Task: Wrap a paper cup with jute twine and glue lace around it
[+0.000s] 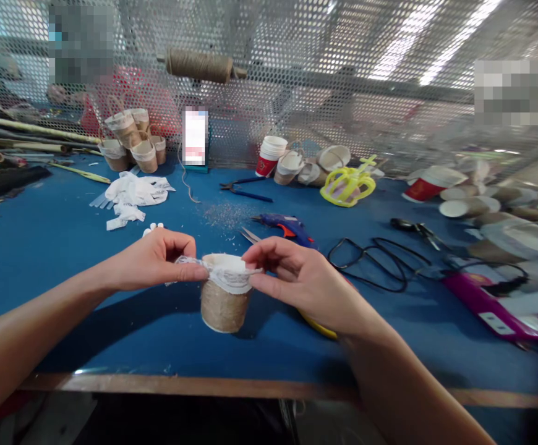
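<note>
A paper cup wrapped in brown twine (225, 307) stands near the table's front edge, with a white lace strip (230, 279) around the front of its rim. On the left side of the rim, my left hand (155, 264) pinches the lace, whose loose end sticks out past the thumb. My right hand (297, 272) closes thumb and fingers on the lace at the right side of the rim. Behind the cup, partly hidden by my right hand, lie scissors with a yellow handle (318, 326). A blue glue gun (285, 227) rests just beyond.
Several wrapped cups (143, 156) are stacked at the back left, near a pile of lace strips (139, 188). Pliers (248, 187), red paper cups (269, 157) and a yellow basket-like piece (349, 185) lie at the back. A black cord (366, 266) and a purple box (477, 303) are right.
</note>
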